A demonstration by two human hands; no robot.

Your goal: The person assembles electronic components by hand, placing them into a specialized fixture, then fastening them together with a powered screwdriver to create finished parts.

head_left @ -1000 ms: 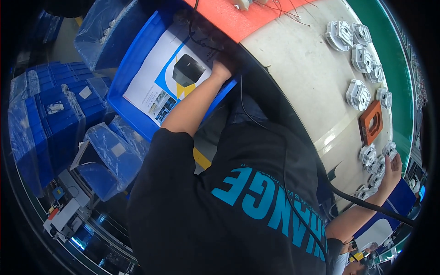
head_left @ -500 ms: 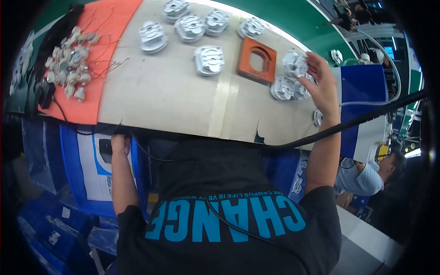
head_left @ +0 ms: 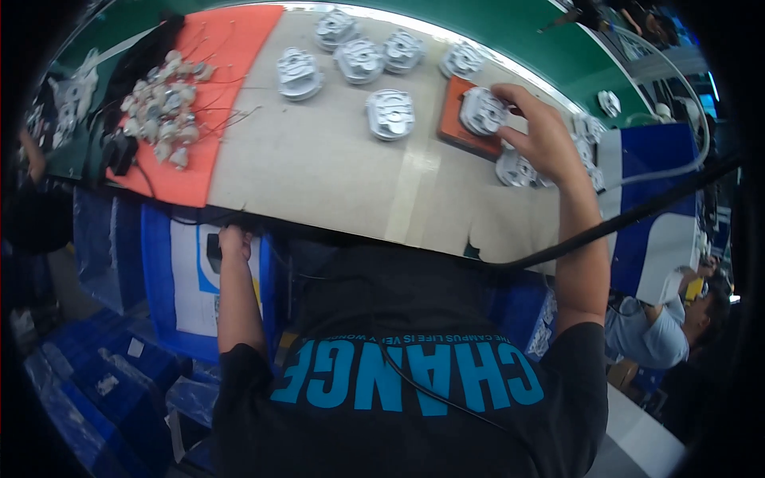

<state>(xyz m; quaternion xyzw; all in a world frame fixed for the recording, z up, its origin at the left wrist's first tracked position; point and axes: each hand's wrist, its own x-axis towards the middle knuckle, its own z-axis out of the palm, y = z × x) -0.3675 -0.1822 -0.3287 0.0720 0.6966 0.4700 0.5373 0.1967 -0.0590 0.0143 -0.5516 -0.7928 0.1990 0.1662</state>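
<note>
Grey metal casting (head_left: 482, 111), round and ribbed, sits on an orange block (head_left: 456, 119) near the far right part of the desk (head_left: 335, 171), and the right hand (head_left: 542, 139) is over it, fingers curled onto its right rim, thumb below; the grip looks closed on the part, though how firmly cannot be told. Orange block lies flat on the pale desk top, just short of the green strip (head_left: 510, 32) that runs along the far edge. More grey castings (head_left: 360, 60) stand in a loose row along that far edge, apart from one another, and one more casting (head_left: 390, 114) rests just left of the block. Another cluster of castings (head_left: 518, 169) lies just beside the right wrist, toward the right edge. At the far left corner an orange mat (head_left: 207, 103) carries a heap of small pale parts with thin wires (head_left: 159, 107). Left hand (head_left: 233, 239) is down below the near edge of the desk, at the top of a blue crate (head_left: 163, 295) with a white printed sheet inside; fingers appear folded together at the crate's rim, but whether they hold anything cannot be made out. Black cable (head_left: 629, 219) crosses from the right side over the forearm. Another person in a light blue shirt (head_left: 645, 334) sits low at the right.
</note>
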